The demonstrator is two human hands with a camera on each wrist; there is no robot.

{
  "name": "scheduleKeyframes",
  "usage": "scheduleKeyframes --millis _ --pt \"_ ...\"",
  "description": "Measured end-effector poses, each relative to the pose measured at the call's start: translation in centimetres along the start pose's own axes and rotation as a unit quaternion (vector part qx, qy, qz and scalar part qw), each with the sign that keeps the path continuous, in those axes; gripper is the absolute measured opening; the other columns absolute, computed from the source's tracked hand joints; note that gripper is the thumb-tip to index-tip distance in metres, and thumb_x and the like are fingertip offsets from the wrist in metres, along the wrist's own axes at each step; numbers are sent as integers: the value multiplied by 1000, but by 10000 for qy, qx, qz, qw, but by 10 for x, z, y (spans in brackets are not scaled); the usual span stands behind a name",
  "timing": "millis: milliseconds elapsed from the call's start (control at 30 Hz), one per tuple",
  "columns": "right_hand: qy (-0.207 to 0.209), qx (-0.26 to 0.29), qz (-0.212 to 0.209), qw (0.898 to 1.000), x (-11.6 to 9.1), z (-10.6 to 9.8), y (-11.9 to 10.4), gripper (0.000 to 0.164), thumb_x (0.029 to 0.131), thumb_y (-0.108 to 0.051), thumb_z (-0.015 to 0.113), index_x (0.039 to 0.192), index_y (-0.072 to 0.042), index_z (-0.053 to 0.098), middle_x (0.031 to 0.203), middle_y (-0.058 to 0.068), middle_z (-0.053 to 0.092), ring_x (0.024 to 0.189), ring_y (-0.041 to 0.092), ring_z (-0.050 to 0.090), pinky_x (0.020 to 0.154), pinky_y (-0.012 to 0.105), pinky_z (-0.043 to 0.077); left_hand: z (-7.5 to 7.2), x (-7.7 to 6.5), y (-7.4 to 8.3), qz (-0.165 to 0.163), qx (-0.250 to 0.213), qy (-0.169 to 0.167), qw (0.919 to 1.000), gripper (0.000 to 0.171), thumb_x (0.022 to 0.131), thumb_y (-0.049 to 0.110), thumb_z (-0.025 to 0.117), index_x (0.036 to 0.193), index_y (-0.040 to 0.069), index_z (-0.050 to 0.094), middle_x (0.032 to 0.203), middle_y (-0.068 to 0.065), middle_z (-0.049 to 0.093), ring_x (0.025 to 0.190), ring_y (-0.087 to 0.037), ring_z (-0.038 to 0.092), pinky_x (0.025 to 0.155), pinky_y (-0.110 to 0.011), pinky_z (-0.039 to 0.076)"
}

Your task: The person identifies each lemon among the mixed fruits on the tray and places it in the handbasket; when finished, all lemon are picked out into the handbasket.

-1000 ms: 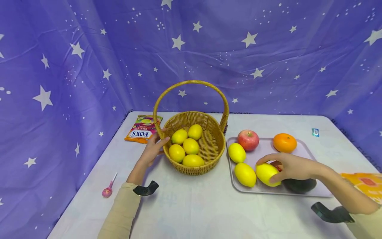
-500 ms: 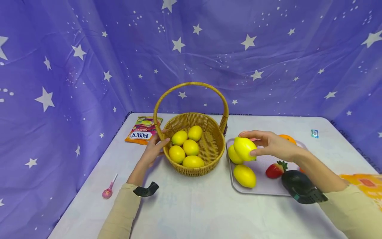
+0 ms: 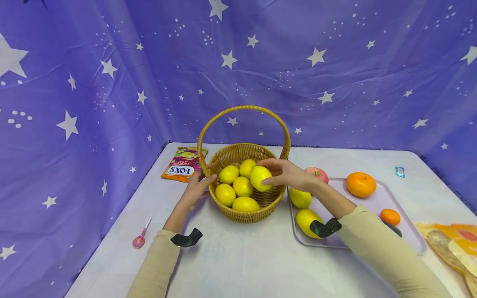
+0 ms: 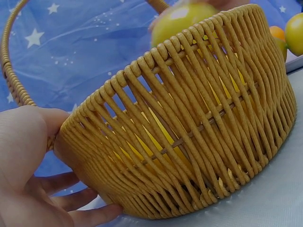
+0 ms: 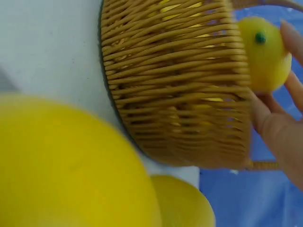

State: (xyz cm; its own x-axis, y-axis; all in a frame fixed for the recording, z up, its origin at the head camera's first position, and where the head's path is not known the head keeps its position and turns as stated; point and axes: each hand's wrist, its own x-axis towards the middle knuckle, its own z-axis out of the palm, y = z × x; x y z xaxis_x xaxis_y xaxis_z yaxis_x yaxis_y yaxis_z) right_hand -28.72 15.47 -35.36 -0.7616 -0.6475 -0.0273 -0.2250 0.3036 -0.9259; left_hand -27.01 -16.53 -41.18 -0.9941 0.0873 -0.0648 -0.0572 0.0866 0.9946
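Note:
In the head view, my right hand [image 3: 292,174] pinches a yellow lemon [image 3: 261,179] between thumb and fingers, over the right side of a wicker basket [image 3: 246,218]. The right wrist view shows this lemon [image 5: 265,56] just above the rim, its green tip toward the camera. Several other lemons [image 3: 243,186] lie inside the basket. My left hand [image 3: 194,192] holds the basket's left side; in the left wrist view its thumb is at the rim and its fingers lie against the outer weave. Two more lemons [image 3: 307,221] sit on the tray's left end.
The lilac tray [image 3: 372,203] also bears a red apple [image 3: 319,174], an orange [image 3: 360,184], a tangerine [image 3: 390,217] and a dark fruit mostly hidden by my sleeve. A FOX'S candy bag [image 3: 182,163], a lollipop [image 3: 138,241], a small wrapped candy [image 3: 400,171] and an orange packet [image 3: 452,244] lie around.
My right hand has taken a lemon off the tray, lifted it and carried it left over the basket. The left hand has stayed at the basket's side.

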Motion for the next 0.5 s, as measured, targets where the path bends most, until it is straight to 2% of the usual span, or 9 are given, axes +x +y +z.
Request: scheduleKeyframes --millis 67,167,233,333,500 --pt "163 -216 -4 9996 13 5 4 64 88 -25 74 143 -13 46 147 7 42 135 28 36 105 45 40 1 0 -1 28 -11 3 10000 51 100 21 56 147 17 39 148 -20 34 127 -40 44 91 -54 49" --pt "413 -437 43 9982 29 11 7 64 88 -24 73 144 -11 45 145 10 43 130 30 42 99 42 46 2 0 -1 27 2 -4 10000 50 100 21 55 147 17 39 148 -20 34 127 -41 44 91 -53 50" --pt "552 -457 119 9974 38 13 8 64 89 -22 73 144 -9 44 142 12 45 122 30 48 92 39 50 3 0 -1 24 13 -13 10000 50 100 21 54 147 17 39 148 -20 34 127 -41 44 91 -53 50" --pt "657 -419 196 9968 49 14 9 64 89 -17 72 145 -6 42 139 16 46 113 30 50 85 36 49 2 -1 -1 35 2 25 10000 50 100 21 55 147 17 39 148 -20 34 127 -41 44 91 -54 50" --pt "669 -419 492 9957 63 13 11 67 88 -15 73 146 -7 40 143 17 42 119 30 46 89 36 47 0 0 -1 63 12 2 10000 51 100 21 55 148 16 38 148 -21 33 127 -42 44 91 -53 50"
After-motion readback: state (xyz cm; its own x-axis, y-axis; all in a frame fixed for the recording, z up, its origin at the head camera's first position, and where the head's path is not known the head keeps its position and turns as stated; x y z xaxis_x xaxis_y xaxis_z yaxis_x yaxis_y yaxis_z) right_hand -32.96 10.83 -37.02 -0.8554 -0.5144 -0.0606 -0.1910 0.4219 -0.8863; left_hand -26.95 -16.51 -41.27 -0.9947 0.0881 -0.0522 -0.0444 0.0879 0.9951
